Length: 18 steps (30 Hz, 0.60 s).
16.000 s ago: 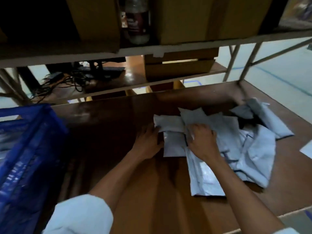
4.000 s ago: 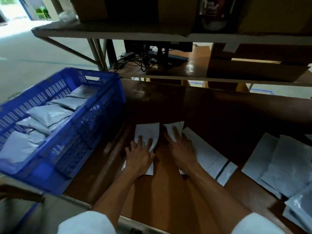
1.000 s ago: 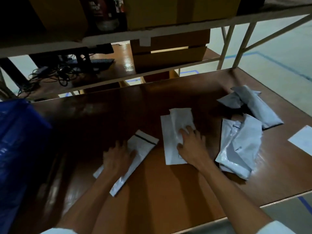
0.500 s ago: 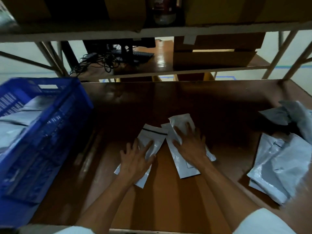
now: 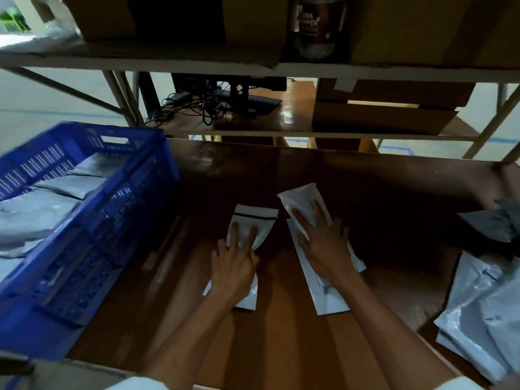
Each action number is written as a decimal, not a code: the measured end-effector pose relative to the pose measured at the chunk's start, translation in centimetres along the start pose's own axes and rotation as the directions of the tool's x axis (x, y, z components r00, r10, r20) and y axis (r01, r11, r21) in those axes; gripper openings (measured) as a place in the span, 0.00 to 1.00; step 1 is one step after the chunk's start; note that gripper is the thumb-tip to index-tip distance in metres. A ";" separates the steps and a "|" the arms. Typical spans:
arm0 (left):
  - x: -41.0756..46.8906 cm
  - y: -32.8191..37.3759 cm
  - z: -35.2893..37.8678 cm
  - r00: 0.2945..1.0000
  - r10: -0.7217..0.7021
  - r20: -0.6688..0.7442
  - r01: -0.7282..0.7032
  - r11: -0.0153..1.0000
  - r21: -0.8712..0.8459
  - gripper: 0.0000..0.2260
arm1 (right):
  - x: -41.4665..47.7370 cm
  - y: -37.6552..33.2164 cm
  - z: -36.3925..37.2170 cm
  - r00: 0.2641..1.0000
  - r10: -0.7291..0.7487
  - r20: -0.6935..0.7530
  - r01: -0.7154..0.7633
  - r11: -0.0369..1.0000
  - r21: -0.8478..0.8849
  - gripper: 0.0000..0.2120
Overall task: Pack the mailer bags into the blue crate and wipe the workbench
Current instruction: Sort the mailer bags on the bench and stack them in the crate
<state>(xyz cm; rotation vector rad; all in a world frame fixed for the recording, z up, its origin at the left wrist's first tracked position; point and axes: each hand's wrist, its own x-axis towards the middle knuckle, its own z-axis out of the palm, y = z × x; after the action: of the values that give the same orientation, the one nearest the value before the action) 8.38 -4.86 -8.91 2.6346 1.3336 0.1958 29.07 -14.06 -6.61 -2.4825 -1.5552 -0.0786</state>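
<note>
Left hand (image 5: 235, 266) lies flat, fingers spread, pressing a white mailer bag (image 5: 254, 223) onto the brown workbench (image 5: 281, 347). Right hand (image 5: 323, 240), at 3 o'clock of it, presses two overlapping mailer bags (image 5: 329, 296) likewise. Blue crate (image 5: 92, 220) holding grey bags sits at 9 o'clock; loose bags (image 5: 484, 313) at 4 o'clock

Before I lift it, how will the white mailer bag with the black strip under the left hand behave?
Probably floppy: the mailer bag lies thin and flat under the left hand, so it should droop when lifted. Likely light, since it looks empty. Its glossy film on the smooth workbench may slide rather than lift; pinch an edge.
</note>
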 end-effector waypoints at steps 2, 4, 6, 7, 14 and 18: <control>0.3 -1.1 -3.1 0.994 -0.050 -0.095 0.051 0.999 0.006 0.30 | 1.2 -2.0 -0.9 0.999 -0.053 -0.011 0.053 0.996 0.069 0.29; 0.5 -2.8 -7.3 0.968 -0.056 -0.245 0.070 0.996 0.051 0.28 | 2.7 -4.8 -1.9 0.992 -0.113 -0.052 0.119 0.983 0.139 0.28; 0.6 -5.3 -12.1 0.935 -0.057 -0.349 0.100 0.989 0.107 0.28 | 4.6 -8.6 -3.1 0.974 -0.198 -0.110 0.215 0.959 0.184 0.28; 0.6 -6.8 -14.4 0.920 -0.072 -0.386 0.131 0.983 0.129 0.28 | 5.6 -10.8 -3.8 0.960 -0.243 -0.141 0.268 0.943 0.198 0.28; 0.6 -19.2 -25.7 0.739 -0.276 -0.615 0.455 0.877 0.154 0.24 | 13.4 -28.6 -8.8 0.793 -0.504 -0.341 0.600 0.743 0.298 0.27; 1.7 -26.0 -27.4 0.763 -0.363 -0.535 0.548 0.802 0.237 0.25 | 17.4 -36.7 -10.5 0.727 -0.599 -0.336 0.681 0.692 0.240 0.26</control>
<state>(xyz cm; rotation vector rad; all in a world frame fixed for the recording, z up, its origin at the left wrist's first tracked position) -16.48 14.40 12.08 2.5090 2.3716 0.5803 4.59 14.66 11.82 -1.4935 -2.0462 -0.1756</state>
